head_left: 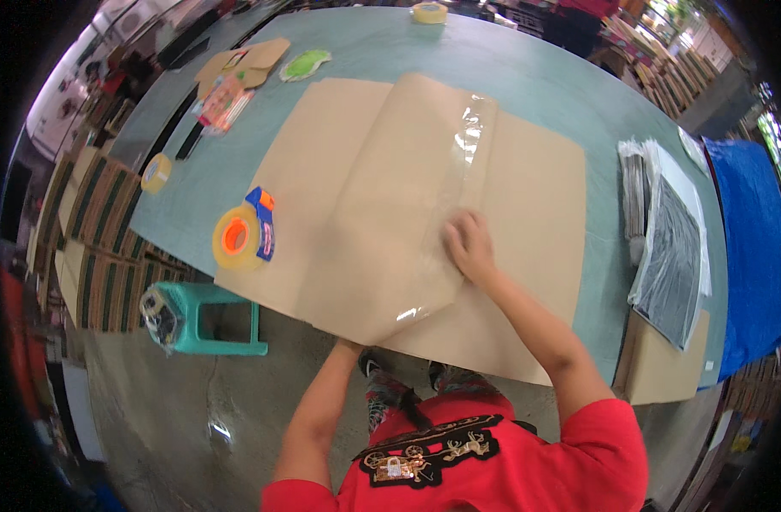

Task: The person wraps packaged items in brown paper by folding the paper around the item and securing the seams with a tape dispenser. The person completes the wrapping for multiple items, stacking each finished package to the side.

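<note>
A brown kraft paper piece [382,179], folded into a flat sleeve, lies on top of a larger brown sheet [535,196]. Along the sleeve's right side runs a strip of clear tape [470,136], glossy at its far end and again near the front corner. My right hand [470,245], fingers curled together, presses down on this taped seam. At the near edge of the paper is my left hand [349,346], its fingers hidden beneath the sheet. Left of the sleeve, a tape dispenser [245,232] with an orange hub and blue body rests on the larger sheet.
Tape rolls sit at the left edge [156,173] and far edge [429,13] of the green table [356,43]. Plastic-wrapped dark goods [670,243] lie on the right. A teal stool [204,320] and stacked cardboard [100,286] stand at the left.
</note>
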Available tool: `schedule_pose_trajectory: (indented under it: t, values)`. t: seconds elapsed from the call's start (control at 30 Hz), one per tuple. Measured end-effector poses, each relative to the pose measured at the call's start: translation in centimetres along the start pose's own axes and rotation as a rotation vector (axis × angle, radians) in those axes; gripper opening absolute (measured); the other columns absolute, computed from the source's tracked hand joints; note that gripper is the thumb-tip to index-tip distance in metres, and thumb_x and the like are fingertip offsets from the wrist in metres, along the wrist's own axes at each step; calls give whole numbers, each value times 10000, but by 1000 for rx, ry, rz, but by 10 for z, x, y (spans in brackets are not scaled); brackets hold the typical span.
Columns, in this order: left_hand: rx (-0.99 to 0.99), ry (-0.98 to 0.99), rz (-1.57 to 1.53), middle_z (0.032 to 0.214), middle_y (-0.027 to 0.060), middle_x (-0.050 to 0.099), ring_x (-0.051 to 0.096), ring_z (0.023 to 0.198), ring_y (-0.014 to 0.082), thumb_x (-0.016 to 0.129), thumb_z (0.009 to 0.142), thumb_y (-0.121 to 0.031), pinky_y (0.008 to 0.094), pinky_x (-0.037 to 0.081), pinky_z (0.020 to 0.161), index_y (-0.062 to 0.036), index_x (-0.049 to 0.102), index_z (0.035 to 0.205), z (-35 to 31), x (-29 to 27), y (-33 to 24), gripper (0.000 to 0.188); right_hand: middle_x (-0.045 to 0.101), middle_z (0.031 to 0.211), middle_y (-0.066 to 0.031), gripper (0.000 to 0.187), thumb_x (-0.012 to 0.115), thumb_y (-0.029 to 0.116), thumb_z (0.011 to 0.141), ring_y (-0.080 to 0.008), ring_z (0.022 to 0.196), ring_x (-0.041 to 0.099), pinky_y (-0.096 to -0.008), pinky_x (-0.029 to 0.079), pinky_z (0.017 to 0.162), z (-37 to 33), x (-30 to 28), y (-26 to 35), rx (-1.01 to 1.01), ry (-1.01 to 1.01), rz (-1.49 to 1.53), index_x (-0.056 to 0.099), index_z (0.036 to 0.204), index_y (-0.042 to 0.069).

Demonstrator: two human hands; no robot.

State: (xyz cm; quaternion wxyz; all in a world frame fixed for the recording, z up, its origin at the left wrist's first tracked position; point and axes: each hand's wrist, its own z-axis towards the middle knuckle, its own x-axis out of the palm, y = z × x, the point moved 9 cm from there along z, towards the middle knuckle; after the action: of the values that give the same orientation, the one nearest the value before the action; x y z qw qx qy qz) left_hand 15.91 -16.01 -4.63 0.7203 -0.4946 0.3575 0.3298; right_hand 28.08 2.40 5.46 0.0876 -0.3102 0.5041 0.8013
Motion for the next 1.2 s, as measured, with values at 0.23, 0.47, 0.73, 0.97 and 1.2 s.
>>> schedule_pose_trajectory:
  t: [0.23,0.47,0.73,0.97,1.2]
  values:
    - [81,210,-372,1101,175,523,484,1041,339,561,758,-186,447,410,843,-58,506,1140,-19,-19,0,407,500,1096,-199,424,518,327,811,-340,1076,443,-419,320,948,-148,29,67,-217,327,-351,519,1073,-7]
    - [84,1082,-421,950,210,567,554,890,347,473,847,-170,399,431,790,-3,539,1052,13,-142,-45,273,386,1265,-226,746,499,605,736,-405,1190,327,-484,233,1004,-147,137,121,88,372,-78,437,1206,29]
    - [161,45,78,1270,190,375,348,1178,339,482,860,-316,413,288,976,-44,443,1197,170,-108,48,435,497,1143,-192,426,501,308,842,-338,1042,474,-445,372,884,-125,204,104,291,-15,-168,484,1150,14]
    - [12,133,-336,1122,216,476,427,1095,338,534,808,-127,424,336,937,12,501,1082,99,-132,95,309,547,1091,-139,341,564,211,816,-312,989,519,-425,410,849,-133,129,87,411,-418,2,539,1108,36]
    - [331,261,63,1152,210,478,380,1151,342,541,763,-334,467,247,997,36,520,1079,4,-123,44,487,555,1069,-151,343,599,148,775,-322,985,523,-422,406,847,-143,140,86,172,-319,-176,549,1097,41]
